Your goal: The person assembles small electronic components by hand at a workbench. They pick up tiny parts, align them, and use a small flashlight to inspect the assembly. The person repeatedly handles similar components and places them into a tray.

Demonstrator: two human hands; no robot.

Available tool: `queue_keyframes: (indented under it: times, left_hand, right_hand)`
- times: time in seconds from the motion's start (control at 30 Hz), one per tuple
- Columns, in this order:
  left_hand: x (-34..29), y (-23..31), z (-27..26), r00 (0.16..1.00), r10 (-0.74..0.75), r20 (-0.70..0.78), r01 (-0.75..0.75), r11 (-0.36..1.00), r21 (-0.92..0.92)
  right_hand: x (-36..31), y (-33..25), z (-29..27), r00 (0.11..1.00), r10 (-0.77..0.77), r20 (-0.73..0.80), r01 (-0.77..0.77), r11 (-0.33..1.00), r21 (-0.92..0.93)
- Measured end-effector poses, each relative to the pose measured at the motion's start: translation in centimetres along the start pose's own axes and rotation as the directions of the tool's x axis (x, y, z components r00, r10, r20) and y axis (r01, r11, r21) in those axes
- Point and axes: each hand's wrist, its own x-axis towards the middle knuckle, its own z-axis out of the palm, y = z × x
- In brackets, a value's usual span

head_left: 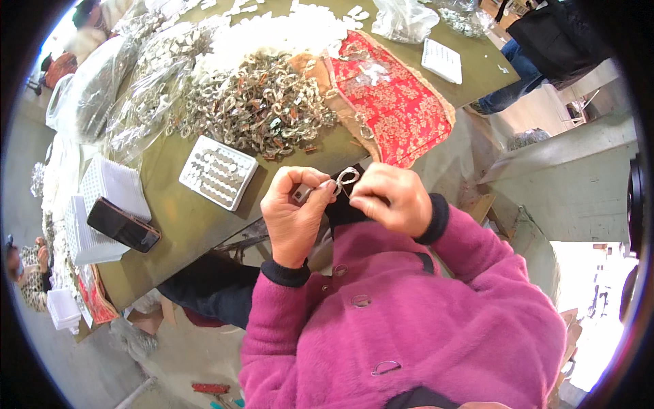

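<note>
In front of my chest, a thin pale cord (347, 177) bends into a small loop between my hands. My left hand (294, 215) is closed, pinching the cord's near end between thumb and forefinger. A small whitish piece (301, 193) with a dark spot shows within those left fingers. Close by, my right hand (395, 198) is closed with its fingertips at the other side of the loop, pinching the cord; its exact grip is partly hidden. Beyond my hands, a large heap of similar corded pieces (266, 102) lies on the greenish table (170, 252).
A white tray (242, 193) with rows of small round pieces stands left of my hands. Farther left, a phone (122, 225) leans on stacked white trays (116, 187). Red floral cloth (402, 102), clear plastic bags (95, 88) and another white tray (441, 61) lie around the heap.
</note>
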Motion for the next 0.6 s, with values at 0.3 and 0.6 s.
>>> queue_keyframes:
  times: [0.3,0.6]
  left_hand:
    - [0.5,1.1,-0.7,0.952,-0.097,0.289,0.143,0.98,-0.14]
    - [0.8,0.7,-1.1,0.955,0.297,-0.014,-0.259,0.854,0.451]
  right_hand:
    - [1.5,2.1,-2.9,0.652,0.505,0.566,-0.752,0.336,0.567]
    - [2.0,1.0,1.7,0.73,0.581,0.36,-0.639,0.393,0.661]
